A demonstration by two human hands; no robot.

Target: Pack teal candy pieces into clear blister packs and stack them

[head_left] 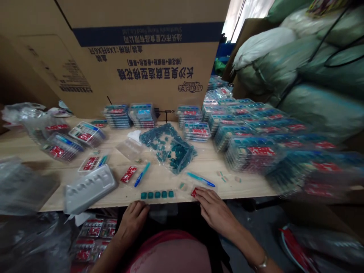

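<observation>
My left hand (133,220) rests at the front edge of the wooden table (250,185), fingers curled, just below a row of small teal blocks (157,194). Nothing shows in it. My right hand (214,208) lies flat on the table edge with fingers stretched toward a small red piece (193,193), fingertips touching it. A blue pen (200,179) lies just beyond that hand. Another blue pen (141,174) and a red card (128,174) lie left of centre. An open clear bag of teal blocks (168,147) sits mid-table.
Stacks of filled clear blister packs (250,148) cover the right side and back of the table. A large cardboard box (136,57) stands behind. A grey blister tray (88,188) lies front left. Plastic bags (25,185) sit at left, big sacks (313,68) at right.
</observation>
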